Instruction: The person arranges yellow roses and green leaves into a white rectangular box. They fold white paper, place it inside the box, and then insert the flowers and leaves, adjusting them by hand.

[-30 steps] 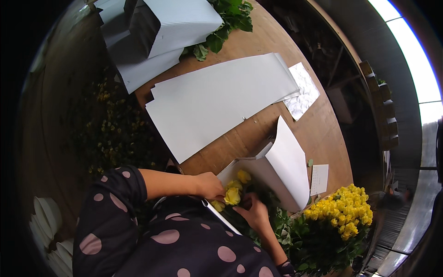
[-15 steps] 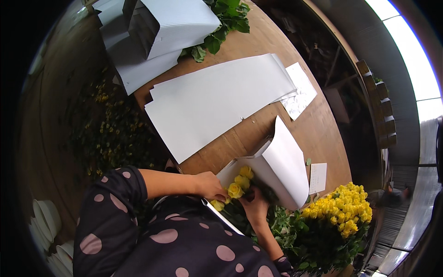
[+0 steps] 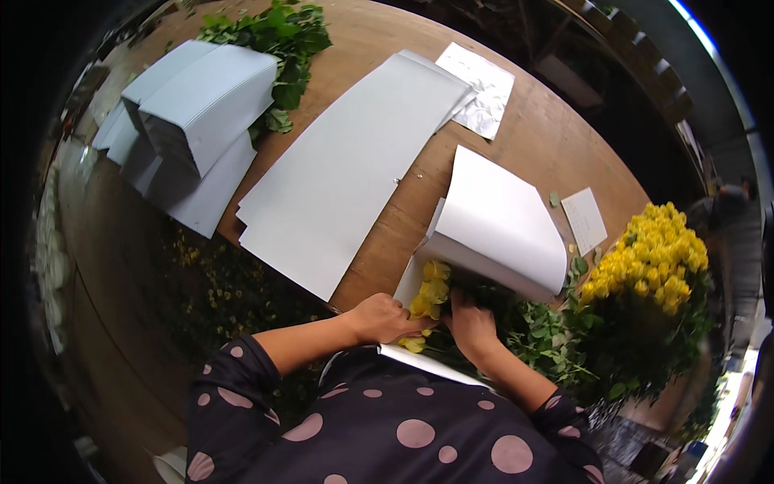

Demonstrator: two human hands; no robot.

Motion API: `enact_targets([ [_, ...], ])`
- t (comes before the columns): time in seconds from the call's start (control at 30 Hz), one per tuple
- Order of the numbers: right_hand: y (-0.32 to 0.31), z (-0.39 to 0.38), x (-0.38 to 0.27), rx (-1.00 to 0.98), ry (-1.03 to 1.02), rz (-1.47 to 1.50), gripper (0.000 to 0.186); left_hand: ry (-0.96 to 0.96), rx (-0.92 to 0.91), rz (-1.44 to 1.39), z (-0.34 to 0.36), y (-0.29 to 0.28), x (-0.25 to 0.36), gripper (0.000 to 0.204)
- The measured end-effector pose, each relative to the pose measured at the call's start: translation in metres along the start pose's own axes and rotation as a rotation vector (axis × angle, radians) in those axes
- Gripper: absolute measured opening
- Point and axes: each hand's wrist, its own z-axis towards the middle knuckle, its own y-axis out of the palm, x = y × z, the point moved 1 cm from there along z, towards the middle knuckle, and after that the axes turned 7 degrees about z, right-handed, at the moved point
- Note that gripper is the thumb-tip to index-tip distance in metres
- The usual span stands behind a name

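We have our left hand (image 3: 381, 320) and right hand (image 3: 472, 329) at the yellow roses (image 3: 433, 290), which lie between their bent fingers, whose grip we cannot tell, a curved white sheet (image 3: 508, 222) just beyond.

a brown table (image 3: 544, 141) bears white sheets (image 3: 347, 173) and a wrapper (image 3: 504, 222).
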Motion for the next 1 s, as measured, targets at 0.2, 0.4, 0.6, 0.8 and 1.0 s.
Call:
enact_targets([
  [0.2,-0.001,-0.002,0.003,-0.024,-0.009,0.046,0.048,0.0,-0.002,-0.032,0.002,-0.002,0.001,0.038],
  [0.4,-0.002,-0.02,0.012,0.316,-0.361,0.098,0.035,0.002,-0.047,-0.092,0.001,0.0,0.001,0.036],
  [0.6,0.006,-0.014,0.018,0.293,-0.455,-0.003,0.006,0.045,-0.054,-0.037,0.003,-0.008,0.001,0.035],
  [0.8,0.006,-0.007,0.018,0.098,-0.419,0.037,0.005,0.106,0.128,0.054,0.008,-0.016,0.002,0.03],
  [1.0,0.0,-0.008,0.013,0.137,-0.377,0.041,0.009,0.103,0.141,-0.073,0.007,-0.004,0.0,0.025],
])
